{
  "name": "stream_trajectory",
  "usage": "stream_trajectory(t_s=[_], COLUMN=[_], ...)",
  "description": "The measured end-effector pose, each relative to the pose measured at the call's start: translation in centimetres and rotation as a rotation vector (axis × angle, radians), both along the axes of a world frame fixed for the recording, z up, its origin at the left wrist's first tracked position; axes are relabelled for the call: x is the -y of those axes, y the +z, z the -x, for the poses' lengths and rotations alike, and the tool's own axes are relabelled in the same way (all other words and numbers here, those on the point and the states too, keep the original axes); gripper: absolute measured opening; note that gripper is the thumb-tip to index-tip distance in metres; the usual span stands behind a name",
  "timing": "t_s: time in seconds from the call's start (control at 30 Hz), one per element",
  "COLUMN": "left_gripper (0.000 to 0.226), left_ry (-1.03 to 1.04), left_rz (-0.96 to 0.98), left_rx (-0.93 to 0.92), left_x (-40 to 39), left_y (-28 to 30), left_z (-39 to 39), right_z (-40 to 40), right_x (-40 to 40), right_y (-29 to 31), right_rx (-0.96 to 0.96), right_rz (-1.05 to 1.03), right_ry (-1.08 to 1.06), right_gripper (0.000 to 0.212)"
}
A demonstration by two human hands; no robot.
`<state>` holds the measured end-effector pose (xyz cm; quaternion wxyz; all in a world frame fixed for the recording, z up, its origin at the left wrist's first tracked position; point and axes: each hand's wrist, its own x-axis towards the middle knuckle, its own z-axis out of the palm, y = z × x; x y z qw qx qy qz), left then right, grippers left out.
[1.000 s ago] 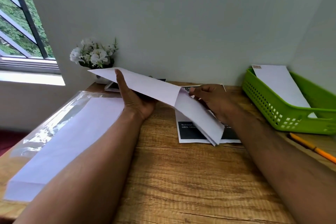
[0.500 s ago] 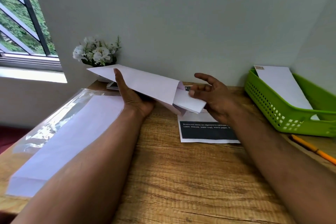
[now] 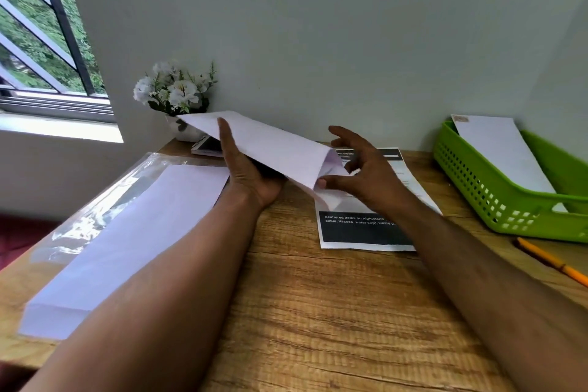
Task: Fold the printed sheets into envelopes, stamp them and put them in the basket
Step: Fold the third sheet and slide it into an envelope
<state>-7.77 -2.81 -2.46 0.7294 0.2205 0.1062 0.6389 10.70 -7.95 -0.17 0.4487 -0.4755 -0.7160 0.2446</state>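
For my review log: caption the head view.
Left hand holds an envelope; right hand presses a folded sheet into its open end.

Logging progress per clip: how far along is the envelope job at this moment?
Done: one stamped envelope lies in the green basket. In hand: the left hand holds a raised envelope while the right hand pushes a folded sheet into its open end. Left: stamping and basketing this one, then the printed sheet on the table; spare envelopes wait at the left.
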Motion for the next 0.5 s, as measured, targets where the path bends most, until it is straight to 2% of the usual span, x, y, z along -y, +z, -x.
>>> stream_trajectory(t_s=[0.07, 0.17, 0.23, 0.3, 0.4, 0.5], left_gripper=[0.089, 0.110, 0.110, 0.108, 0.099, 0.074], left_ry=[-0.098, -0.248, -0.266, -0.284, -0.315, -0.219], left_rz=[-0.003, 0.021, 0.046, 0.031, -0.028, 0.013], left_rx=[-0.089, -0.181, -0.223, -0.264, -0.386, -0.675], left_x=[0.3, 0.7, 0.6, 0.8, 0.9, 1.4], left_y=[0.1, 0.2, 0.5, 0.8, 1.5, 2.0], left_z=[-0.9, -1.8, -2.1, -2.5, -3.1, -3.8], right_z=[0.9, 0.7, 0.4, 0.0, -1.4, -2.9], right_x=[0.1, 0.3, 0.9, 1.2, 1.6, 2.7], right_y=[-0.3, -0.5, 0.0, 0.7, 2.1, 1.9], right_rx=[0.112, 0.511, 0.648, 0.657, 0.703, 0.819], right_rz=[-0.228, -0.613, -0.721, -0.744, -0.638, -0.408], right_ry=[-0.057, -0.133, -0.172, -0.135, 0.039, 0.135], right_gripper=[0.072, 0.056, 0.044, 0.036, 0.040, 0.052])
